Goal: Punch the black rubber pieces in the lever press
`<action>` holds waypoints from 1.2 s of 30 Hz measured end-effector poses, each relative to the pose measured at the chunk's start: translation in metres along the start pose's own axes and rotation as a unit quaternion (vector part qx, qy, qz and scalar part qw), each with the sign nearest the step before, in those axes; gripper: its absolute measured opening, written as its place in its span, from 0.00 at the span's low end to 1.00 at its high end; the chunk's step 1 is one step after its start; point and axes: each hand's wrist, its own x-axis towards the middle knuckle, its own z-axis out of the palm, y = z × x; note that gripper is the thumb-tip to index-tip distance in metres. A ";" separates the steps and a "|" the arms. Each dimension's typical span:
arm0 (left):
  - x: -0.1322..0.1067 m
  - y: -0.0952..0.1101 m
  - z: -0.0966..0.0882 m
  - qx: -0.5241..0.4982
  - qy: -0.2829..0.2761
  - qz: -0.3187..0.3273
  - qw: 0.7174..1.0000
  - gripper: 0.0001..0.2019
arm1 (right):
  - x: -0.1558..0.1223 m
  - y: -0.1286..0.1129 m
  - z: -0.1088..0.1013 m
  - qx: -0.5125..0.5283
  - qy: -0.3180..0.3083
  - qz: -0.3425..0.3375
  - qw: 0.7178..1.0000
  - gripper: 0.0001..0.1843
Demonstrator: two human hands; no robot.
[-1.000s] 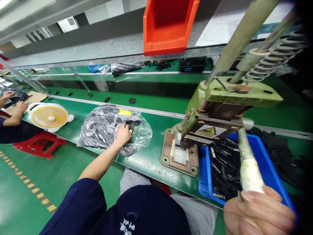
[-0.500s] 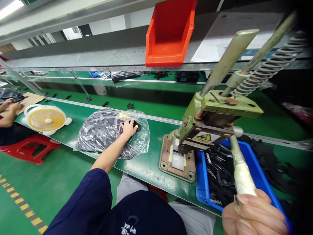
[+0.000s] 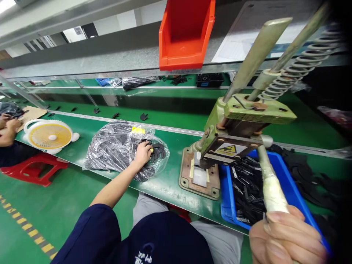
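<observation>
My right hand is wrapped round the pale, tape-covered lever handle of a green hand press. At the mouth of a clear plastic bag, my left hand reaches among black curved flat parts, its fingers curled. A small yellow patch shows at its thumb. Whatever lies between those fingertips is hidden. Below the press head, a light plate sits on the rusty base.
Beside the press stands a blue bin of thin black parts. An orange-red bin occupies the shelf above. To the left are a white-and-yellow fan, a red stool and another person's hands. Several black pieces lie along the far green strip.
My left hand has sunk slightly lower into the bag's opening, and more curved parts now show beside it. The right hand stays on the lever. The view has shifted slightly.
</observation>
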 end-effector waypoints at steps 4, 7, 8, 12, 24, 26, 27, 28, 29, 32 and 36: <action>0.010 -0.001 -0.007 -0.153 0.020 -0.090 0.984 0.08 | 0.012 0.002 0.012 0.031 0.021 -0.130 0.991 0.16; 0.012 0.006 -0.011 -0.360 0.009 -0.191 0.913 0.18 | 0.011 0.001 0.012 0.034 0.020 -0.126 0.991 0.12; 0.012 0.010 -0.012 -0.422 0.009 -0.214 0.881 0.24 | 0.010 0.000 0.012 0.035 0.021 -0.122 0.992 0.12; 0.006 0.030 -0.015 -0.563 0.010 -0.253 0.787 0.38 | 0.009 0.000 0.011 0.046 0.025 -0.123 0.991 0.13; -0.027 0.074 0.038 -0.461 -0.061 -0.065 0.883 0.06 | 0.006 -0.010 0.015 0.049 0.029 -0.091 0.994 0.13; -0.037 0.077 0.048 -0.348 -0.075 0.063 0.932 0.07 | 0.005 -0.011 0.015 0.046 0.032 -0.088 0.995 0.12; -0.042 0.078 0.050 -0.296 -0.088 0.123 0.943 0.10 | 0.005 -0.011 0.015 0.044 0.030 -0.087 0.995 0.12; -0.046 0.077 0.051 -0.251 -0.099 0.174 0.947 0.12 | 0.005 -0.012 0.015 0.043 0.029 -0.088 0.995 0.12; -0.048 0.076 0.051 -0.216 -0.105 0.209 0.948 0.14 | 0.005 -0.012 0.014 0.042 0.026 -0.084 0.995 0.12; -0.050 0.070 0.045 -0.164 -0.106 0.245 0.950 0.18 | 0.007 -0.014 0.015 0.047 0.012 -0.081 0.996 0.13; -0.042 0.066 0.035 -0.149 -0.087 0.176 0.969 0.18 | 0.008 -0.014 0.015 0.056 0.018 -0.082 0.995 0.13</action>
